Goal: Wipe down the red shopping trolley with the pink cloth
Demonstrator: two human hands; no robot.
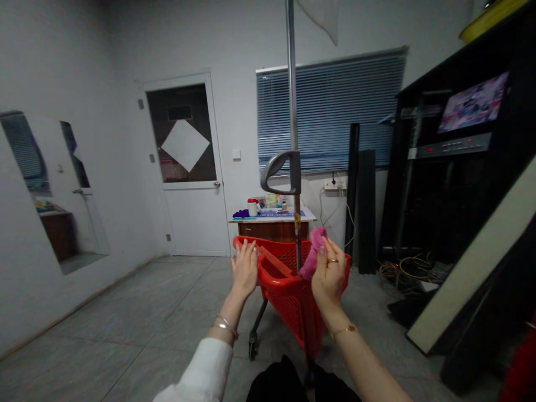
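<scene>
A small red shopping cart [285, 304] with a mesh plastic basket stands right in front of me. My left hand [245, 269] rests on the left rim of its basket, fingers stretched forward and slightly apart. In my right hand [329, 276] a crumpled pink cloth [310, 262] is pinched, held at the right side of the basket against or close to the rim. Between my hands a metal pole [294, 100] rises from the cart, carrying a grey loop handle [282, 172]. The lower end of the pole is partly hidden by the basket.
Behind the cart is a desk [272, 230] with bottles and a purple cloth on top. A white door [192, 220] is at the back left, a mirror [62, 190] on the left wall. On the right stand a black rack [444, 195], loose cables [414, 268] and a leaning panel [473, 262].
</scene>
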